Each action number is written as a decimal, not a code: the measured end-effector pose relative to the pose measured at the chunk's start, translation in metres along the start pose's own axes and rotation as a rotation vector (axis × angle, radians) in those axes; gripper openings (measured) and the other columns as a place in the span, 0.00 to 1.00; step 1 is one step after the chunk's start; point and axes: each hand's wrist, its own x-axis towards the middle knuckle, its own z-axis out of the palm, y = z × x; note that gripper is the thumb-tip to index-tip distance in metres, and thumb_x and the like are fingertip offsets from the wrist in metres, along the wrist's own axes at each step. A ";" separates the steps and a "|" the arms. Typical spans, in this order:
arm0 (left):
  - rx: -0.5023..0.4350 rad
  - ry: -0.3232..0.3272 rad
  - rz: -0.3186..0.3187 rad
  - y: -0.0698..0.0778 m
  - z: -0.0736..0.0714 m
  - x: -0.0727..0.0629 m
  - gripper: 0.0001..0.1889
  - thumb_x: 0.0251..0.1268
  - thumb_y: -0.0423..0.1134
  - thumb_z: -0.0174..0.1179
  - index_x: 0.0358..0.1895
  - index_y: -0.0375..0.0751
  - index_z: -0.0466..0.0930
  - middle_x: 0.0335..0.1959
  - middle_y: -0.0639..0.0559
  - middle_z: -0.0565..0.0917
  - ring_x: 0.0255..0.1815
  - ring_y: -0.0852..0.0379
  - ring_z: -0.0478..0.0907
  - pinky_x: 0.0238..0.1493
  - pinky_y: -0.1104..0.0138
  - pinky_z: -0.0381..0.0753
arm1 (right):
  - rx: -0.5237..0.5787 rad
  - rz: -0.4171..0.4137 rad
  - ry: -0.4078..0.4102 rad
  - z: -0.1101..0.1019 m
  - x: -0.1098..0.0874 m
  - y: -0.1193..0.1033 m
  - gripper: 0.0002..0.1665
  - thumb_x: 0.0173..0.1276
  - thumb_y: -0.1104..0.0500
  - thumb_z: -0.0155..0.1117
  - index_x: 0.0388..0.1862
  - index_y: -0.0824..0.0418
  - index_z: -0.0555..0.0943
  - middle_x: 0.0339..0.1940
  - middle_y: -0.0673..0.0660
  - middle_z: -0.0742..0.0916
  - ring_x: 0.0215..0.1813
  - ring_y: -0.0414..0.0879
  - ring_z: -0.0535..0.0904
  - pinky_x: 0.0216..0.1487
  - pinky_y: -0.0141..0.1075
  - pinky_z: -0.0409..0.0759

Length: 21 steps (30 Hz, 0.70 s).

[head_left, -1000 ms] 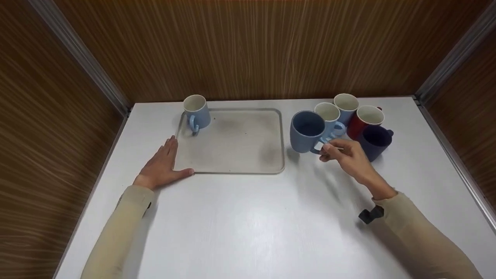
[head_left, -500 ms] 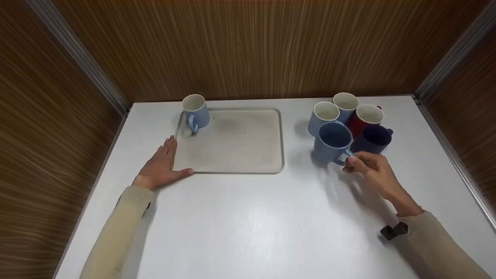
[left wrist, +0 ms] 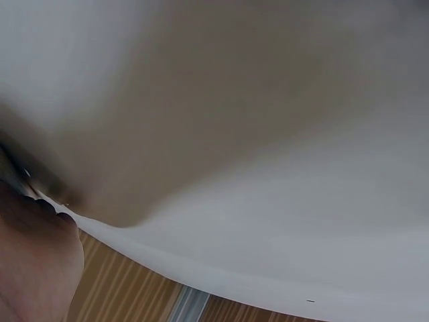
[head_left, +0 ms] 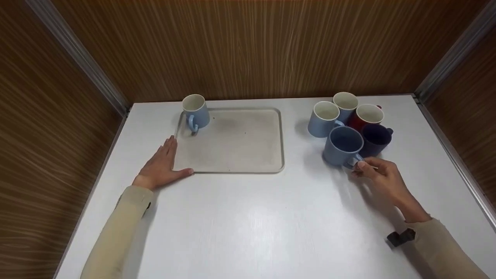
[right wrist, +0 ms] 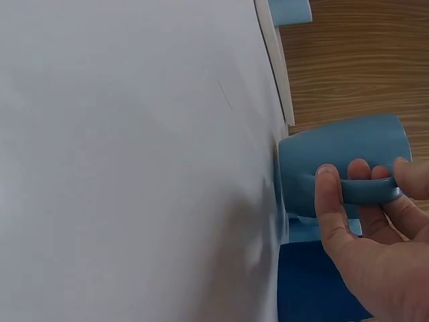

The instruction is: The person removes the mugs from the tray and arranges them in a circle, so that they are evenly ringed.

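My right hand [head_left: 381, 176] pinches the handle of a grey-blue mug [head_left: 341, 151], which stands upright at the front of a mug cluster. In the right wrist view, thumb and fingers close round that handle, and the mug's base is right at the table surface. Behind it are a light blue mug [head_left: 321, 126] with a white inside, another light blue mug [head_left: 345, 104], a red mug [head_left: 358, 122] and a dark navy mug [head_left: 375, 143]. My left hand [head_left: 159, 166] lies flat with fingers straight, touching the left edge of a beige tray [head_left: 248, 155].
One light blue mug [head_left: 197, 116] stands on the tray's far left corner, handle toward me. The white table [head_left: 240, 224] is bounded by a wood-grain back wall [head_left: 248, 50] and side walls with metal corner strips.
My right hand has carried the grey-blue mug right and toward me, from beside the tray to the front of the other mugs. My left hand and the tray have stayed put.
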 end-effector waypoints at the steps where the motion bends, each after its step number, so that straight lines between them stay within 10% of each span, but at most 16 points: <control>1: 0.000 0.002 0.000 0.000 0.000 0.000 0.71 0.62 0.86 0.50 0.87 0.33 0.32 0.90 0.39 0.34 0.91 0.39 0.33 0.90 0.47 0.43 | -0.006 -0.002 0.001 -0.001 0.000 0.001 0.18 0.84 0.64 0.58 0.51 0.83 0.82 0.41 0.51 0.92 0.41 0.41 0.91 0.49 0.28 0.89; 21: 0.003 0.002 0.009 0.000 -0.001 0.000 0.70 0.64 0.84 0.52 0.87 0.33 0.32 0.90 0.39 0.33 0.91 0.40 0.33 0.90 0.47 0.41 | -0.153 0.072 -0.004 -0.010 -0.007 0.004 0.22 0.87 0.55 0.57 0.59 0.75 0.82 0.45 0.50 0.91 0.46 0.37 0.92 0.56 0.18 0.81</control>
